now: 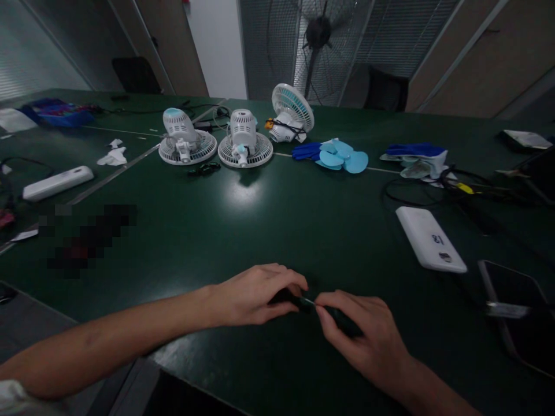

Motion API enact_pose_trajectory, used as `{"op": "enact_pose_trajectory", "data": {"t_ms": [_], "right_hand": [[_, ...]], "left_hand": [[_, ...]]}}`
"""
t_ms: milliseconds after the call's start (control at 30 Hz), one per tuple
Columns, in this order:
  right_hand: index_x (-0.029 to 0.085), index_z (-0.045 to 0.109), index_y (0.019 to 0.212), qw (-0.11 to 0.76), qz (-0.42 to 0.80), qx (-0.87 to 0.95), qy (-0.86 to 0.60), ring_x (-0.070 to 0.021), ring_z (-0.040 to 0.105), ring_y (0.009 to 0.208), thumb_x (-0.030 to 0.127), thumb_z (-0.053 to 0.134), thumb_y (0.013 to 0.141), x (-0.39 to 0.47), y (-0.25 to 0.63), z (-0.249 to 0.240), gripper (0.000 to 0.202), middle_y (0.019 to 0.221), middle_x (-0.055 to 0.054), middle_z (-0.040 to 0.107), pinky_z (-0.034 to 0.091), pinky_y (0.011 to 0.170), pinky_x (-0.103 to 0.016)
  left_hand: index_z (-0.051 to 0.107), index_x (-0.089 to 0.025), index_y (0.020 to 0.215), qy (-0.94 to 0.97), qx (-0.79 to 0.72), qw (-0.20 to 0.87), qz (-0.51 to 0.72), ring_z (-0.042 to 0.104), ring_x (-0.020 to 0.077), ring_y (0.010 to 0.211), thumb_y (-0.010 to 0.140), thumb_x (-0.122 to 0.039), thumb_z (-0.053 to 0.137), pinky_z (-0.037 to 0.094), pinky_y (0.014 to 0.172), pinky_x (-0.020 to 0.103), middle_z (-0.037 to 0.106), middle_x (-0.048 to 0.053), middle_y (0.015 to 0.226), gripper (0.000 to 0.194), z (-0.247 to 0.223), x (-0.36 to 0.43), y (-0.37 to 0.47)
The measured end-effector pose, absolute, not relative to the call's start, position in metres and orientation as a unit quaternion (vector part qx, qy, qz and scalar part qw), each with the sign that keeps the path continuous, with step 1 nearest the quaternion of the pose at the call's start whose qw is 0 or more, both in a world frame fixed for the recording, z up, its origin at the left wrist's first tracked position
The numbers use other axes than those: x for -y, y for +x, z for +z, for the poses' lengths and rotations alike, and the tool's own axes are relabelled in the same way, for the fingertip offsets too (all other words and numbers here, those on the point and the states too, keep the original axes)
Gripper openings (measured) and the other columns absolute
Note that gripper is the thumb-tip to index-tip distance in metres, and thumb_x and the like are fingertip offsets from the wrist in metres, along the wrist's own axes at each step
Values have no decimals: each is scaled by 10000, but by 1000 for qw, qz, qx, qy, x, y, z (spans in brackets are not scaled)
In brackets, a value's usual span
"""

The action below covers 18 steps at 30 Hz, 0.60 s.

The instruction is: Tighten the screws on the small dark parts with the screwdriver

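Note:
Near the front edge of the dark green table (pixel 277 231), my left hand (pixel 260 293) is closed around a small black part (pixel 284 297), mostly hidden by the fingers. My right hand (pixel 364 329) grips a dark-handled screwdriver (pixel 344 321) between thumb and fingers. Its thin metal shaft points left and meets the black part, or comes very close to it. The fingertips of both hands are a short distance apart, just above the tabletop.
White fans (pixel 188 145) stand along the back, beside light blue fan blades (pixel 342 156) and blue gloves (pixel 414 151). A white power bank (pixel 429 238) and a phone (pixel 514 283) lie right. At left are a white device (pixel 58 183) and a blue tray (pixel 56 112).

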State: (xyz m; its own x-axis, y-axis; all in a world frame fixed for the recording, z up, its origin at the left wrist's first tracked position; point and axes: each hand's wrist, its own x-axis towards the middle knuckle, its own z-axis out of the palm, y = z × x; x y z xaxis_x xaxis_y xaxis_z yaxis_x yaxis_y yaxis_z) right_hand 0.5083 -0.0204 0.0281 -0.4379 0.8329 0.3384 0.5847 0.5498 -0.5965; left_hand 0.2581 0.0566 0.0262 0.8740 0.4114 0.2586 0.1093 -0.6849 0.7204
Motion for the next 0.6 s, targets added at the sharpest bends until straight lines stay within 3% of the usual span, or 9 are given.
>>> {"op": "enact_pose_trajectory", "data": {"t_ms": [400,600], "right_hand": [[245,639,1019,318,174,794,-488,-114,693,620,223,557,985,21,525,27,92,812,34,722,502,579,-231],[255,643,1029,330,169,765,-526,-98,654,549,255,576,992,21,529,25,77,769,52,701,490,530,-214]], "left_hand": [[536,-172,1357,923,-153,305,178,588,224,1016,988,-221,555,482,919,375,656,118,1119,373,29,-58,258],[496,-164,1473,971,-113,175,120,528,270,1225,997,-300,545,458,948,403,548,130,1433,497,29,-54,265]]}}
